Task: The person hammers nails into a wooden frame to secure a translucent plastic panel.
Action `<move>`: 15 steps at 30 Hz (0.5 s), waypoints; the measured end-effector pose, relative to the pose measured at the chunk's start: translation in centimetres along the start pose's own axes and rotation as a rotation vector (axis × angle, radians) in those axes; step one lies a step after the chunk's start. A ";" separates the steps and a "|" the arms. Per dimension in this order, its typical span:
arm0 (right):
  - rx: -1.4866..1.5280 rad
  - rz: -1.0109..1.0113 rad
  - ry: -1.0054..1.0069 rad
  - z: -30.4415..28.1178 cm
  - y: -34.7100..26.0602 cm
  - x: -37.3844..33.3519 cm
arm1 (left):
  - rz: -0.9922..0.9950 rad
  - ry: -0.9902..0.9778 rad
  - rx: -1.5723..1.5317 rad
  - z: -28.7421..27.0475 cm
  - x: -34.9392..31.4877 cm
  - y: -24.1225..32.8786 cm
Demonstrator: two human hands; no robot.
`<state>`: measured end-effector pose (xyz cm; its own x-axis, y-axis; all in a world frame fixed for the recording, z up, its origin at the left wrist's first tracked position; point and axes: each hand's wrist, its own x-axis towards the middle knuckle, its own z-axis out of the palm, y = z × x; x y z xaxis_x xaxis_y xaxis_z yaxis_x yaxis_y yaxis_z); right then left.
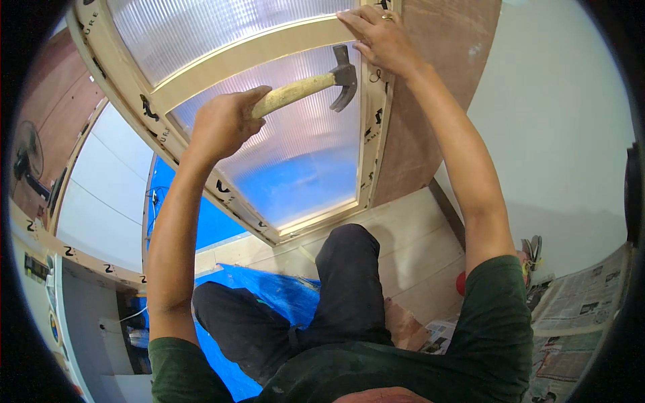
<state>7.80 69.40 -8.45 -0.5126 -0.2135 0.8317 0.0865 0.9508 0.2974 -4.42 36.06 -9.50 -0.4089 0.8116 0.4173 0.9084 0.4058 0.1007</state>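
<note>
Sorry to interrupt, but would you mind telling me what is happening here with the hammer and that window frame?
A person is working on a pale wooden frame fitted with ribbed translucent panels. The left hand grips the wooden handle of a claw hammer, its head raised near the frame's right upright. The right hand rests on that upright near the top, fingers pressed to the wood. Blue sheeting lies below, and newspapers are spread at the right.

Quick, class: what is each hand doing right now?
Left hand: closed around the hammer handle.
Right hand: open, fingers pressed on the wooden frame.
</note>
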 end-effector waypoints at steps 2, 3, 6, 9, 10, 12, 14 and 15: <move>0.002 -0.006 0.010 0.2 0.0 -0.3 | -0.007 -0.020 0.024 0.1 -0.1 0.3; 0.004 -0.009 0.015 0.2 0.0 -0.4 | -0.011 -0.029 0.035 0.0 -0.1 0.5; 0.035 0.015 -0.003 0.3 0.4 -0.3 | 0.005 -0.054 0.023 -0.5 -0.1 1.2; 0.035 0.002 -0.001 0.0 0.9 -0.1 | 0.037 0.001 -0.018 -0.3 0.4 0.9; 0.112 0.035 -0.041 -0.1 0.4 -0.1 | 0.037 -0.011 0.002 -0.2 0.3 0.7; 0.261 0.091 -0.119 -1.3 -0.6 0.6 | 0.039 -0.024 0.039 -0.3 0.0 0.5; 0.137 -0.016 -0.042 -0.6 0.5 0.3 | 0.071 -0.023 0.044 -0.2 0.2 0.3; 0.075 -0.071 -0.004 -0.2 1.1 0.1 | 0.087 -0.023 0.047 -0.2 0.2 0.3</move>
<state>8.04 70.39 -7.90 -0.5183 -0.2799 0.8081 -0.0144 0.9477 0.3189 -4.21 36.30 -9.22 -0.3313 0.8538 0.4015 0.9356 0.3523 0.0227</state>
